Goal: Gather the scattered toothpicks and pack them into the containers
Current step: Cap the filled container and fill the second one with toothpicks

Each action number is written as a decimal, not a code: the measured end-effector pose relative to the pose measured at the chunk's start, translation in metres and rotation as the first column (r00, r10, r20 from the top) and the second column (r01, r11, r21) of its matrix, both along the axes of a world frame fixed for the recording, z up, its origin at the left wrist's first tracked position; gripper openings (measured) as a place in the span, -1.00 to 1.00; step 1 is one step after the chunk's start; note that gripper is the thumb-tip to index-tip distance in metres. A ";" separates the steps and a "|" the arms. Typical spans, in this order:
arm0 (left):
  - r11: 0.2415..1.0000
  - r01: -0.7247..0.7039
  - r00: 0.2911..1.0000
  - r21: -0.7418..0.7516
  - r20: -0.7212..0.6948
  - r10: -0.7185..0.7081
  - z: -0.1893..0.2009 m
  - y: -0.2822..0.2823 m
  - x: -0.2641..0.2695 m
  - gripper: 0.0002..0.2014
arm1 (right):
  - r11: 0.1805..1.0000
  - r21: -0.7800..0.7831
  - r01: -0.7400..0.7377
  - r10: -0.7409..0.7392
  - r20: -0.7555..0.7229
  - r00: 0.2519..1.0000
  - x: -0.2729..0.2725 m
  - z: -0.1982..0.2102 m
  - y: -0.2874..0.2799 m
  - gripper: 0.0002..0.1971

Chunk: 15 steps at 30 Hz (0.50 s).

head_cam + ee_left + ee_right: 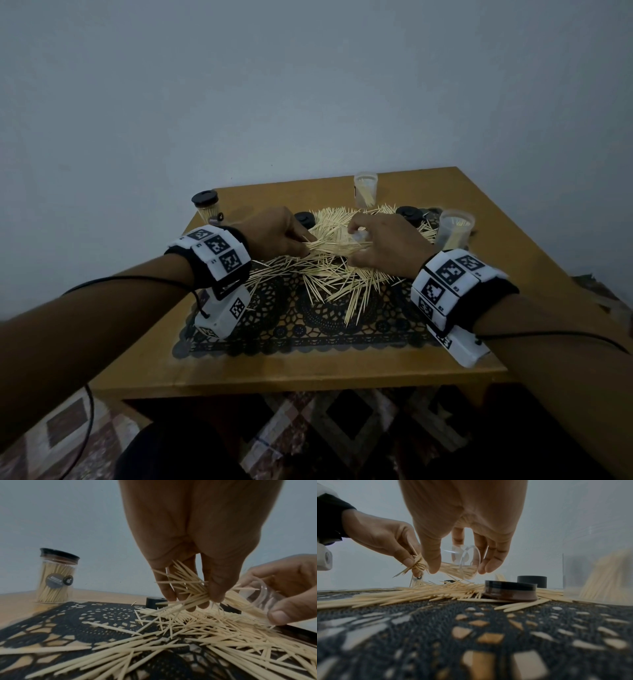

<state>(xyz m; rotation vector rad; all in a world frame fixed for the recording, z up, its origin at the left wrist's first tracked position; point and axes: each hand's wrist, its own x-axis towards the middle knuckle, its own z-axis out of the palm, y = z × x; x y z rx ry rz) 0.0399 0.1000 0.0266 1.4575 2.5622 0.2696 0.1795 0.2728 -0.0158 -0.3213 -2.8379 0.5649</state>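
While many toothpicks (329, 270) lay loose on the lace mat (291, 325) near me, my left hand (277, 236) pinched a bundle (193, 593) and my right hand (387, 250) gripped a tilted clear jar (462, 562), partly filled. Farther, one capped jar (206, 207) looked finished and two open jars (455, 229) waited near the tabletop (308, 370) edge, so room was narrow there.

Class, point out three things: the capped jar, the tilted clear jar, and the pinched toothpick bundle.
capped jar (55, 580): left wrist view, label.
tilted clear jar (464, 562): right wrist view, clear wall.
toothpick bundle (193, 595): left wrist view, pinched middle.
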 end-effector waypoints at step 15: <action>0.994 0.084 0.994 0.069 -0.069 -0.079 0.006 0.023 0.029 -0.62 | 0.999 0.012 -0.032 0.032 0.046 0.998 0.001 0.002 -0.001 -0.49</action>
